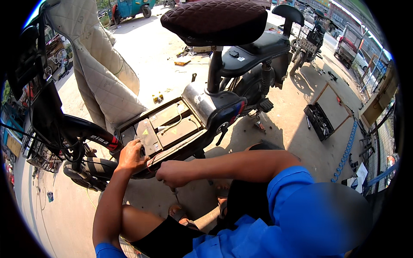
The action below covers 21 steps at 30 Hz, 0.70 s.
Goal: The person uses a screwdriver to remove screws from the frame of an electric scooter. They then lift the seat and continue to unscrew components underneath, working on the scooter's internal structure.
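Note:
An electric scooter [232, 103] stands before me, its footboard battery compartment [197, 144] uncovered. Inside lie grey-brown batteries [148, 132] with yellow warning triangles and a pale cable [174, 124] across them. My left hand [132, 157] is at the compartment's near front corner, thumb and fingers curled about a small dark part I cannot make out. Just right of it, my right hand [174, 173] is closed beside the compartment's near side. A thin shaft, seemingly a screwdriver [177, 198], points down from this fist. Close to both hands runs a reddish wire [150, 164].
The scooter's quilted seat [215, 21] is raised on its post. A quilted cover [101, 64] hangs at the front. To the right lie an open black toolbox [319, 122] and a coiled blue hose [345, 148]. Another scooter [307, 43] is parked behind.

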### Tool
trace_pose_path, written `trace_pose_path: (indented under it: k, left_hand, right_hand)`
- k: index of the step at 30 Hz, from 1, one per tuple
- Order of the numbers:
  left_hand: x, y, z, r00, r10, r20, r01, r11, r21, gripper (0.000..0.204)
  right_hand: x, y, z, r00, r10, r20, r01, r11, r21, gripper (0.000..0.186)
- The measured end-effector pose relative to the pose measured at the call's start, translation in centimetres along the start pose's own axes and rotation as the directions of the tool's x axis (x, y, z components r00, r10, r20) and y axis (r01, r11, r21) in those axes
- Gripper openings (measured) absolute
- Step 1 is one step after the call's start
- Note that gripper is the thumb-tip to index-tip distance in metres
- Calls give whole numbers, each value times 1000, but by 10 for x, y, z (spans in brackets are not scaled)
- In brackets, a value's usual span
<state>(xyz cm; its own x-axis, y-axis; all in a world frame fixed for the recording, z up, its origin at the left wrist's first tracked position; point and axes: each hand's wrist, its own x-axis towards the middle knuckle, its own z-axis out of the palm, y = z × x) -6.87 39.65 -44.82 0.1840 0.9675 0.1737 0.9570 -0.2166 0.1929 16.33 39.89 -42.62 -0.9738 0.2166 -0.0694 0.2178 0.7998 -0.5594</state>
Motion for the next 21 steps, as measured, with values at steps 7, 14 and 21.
trace_pose_path:
  k: [7,14,21]
  left_hand:
    - [0,-10,-1,976,-128,173,155,976,-151,54]
    - [-6,-4,-11,980,-134,146,144,988,-63,46]
    - [2,0,-9,989,-112,97,122,987,-108,49]
  right_hand:
    - [-33,-1,-108,814,-6,-581,63,995,78,28]
    - [-19,6,-94,879,262,-398,-31,865,500,37]
    - [-53,-9,-144,562,359,-745,406,665,627,23]
